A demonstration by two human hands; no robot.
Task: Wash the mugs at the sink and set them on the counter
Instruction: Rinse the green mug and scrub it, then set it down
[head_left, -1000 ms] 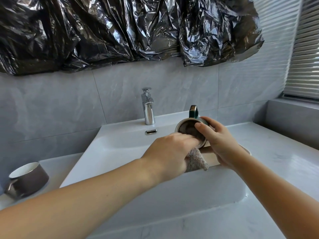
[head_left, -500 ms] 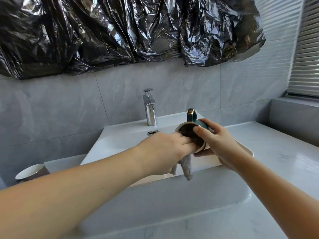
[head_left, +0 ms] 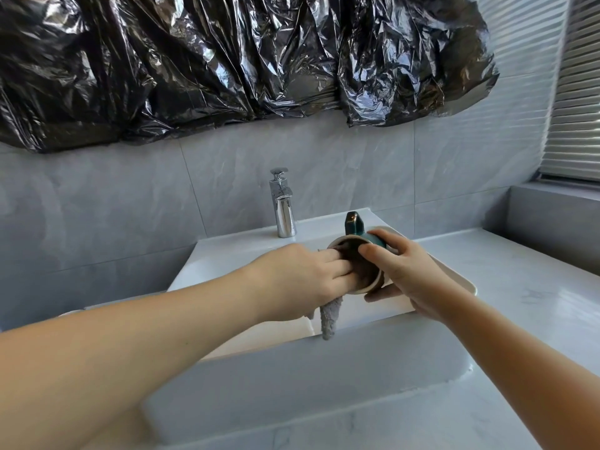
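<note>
at centre frame over the white sink (head_left: 227, 254), the right hand (head_left: 412, 280) grips a green mug (head_left: 363, 251) tipped sideways while the left hand (head_left: 302, 277) pushes a grey cloth (head_left: 328, 319) inside, fingers curled on it. scrubbing appears underway; rinsing under the faucet (head_left: 283, 206) likely follows.

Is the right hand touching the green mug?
Touching. The head view shows the right hand wrapped round the green mug, thumb across its rim and fingers behind its body, while the left hand pushes a grey cloth inside.

soft daylight, sharp, wide-angle edge warp
</note>
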